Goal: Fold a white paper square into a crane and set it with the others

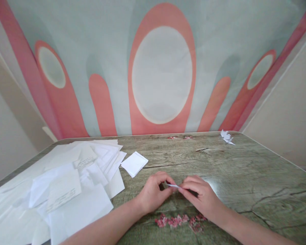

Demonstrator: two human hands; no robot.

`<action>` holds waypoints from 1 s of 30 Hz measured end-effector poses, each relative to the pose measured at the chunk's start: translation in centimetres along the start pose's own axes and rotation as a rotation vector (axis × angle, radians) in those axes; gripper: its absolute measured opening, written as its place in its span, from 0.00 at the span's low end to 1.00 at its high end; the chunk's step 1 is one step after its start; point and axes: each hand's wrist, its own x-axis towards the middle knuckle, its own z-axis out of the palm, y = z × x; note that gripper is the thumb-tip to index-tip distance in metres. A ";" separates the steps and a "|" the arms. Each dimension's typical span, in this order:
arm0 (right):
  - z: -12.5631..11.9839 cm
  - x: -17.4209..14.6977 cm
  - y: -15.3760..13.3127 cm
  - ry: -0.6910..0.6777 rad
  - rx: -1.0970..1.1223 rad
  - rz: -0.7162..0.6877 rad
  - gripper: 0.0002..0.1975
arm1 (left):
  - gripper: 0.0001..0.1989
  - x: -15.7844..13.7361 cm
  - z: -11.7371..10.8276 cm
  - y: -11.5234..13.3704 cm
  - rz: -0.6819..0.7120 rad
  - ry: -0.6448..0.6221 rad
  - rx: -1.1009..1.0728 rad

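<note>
Between my hands, just over the table's near middle, is a small folded piece of white paper, seen almost edge-on. My left hand pinches its left side with thumb and fingers. On the other side, the fingertips of my right hand are closed on the paper's right end. The paper's exact folded shape is too small to make out. Beyond my left hand lies a small stack of square white paper, flat on the table.
Loose white sheets, some with printed text, spread over the left side of the wood-patterned table. A small folded white paper piece sits at the far right corner. Behind the table hangs a backdrop with pink shapes.
</note>
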 end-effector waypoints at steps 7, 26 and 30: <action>-0.2 0.0 0.2 0.056 -0.214 -0.190 0.07 | 0.05 -0.4 -1.0 0.3 0.283 -0.030 0.318; -0.5 0.6 1.7 0.040 -0.408 -0.236 0.09 | 0.10 -0.2 -1.3 0.4 0.339 -0.073 0.525; 0.0 0.6 1.8 -0.019 -0.436 -0.212 0.08 | 0.08 0.1 -1.3 0.0 0.307 -0.164 0.540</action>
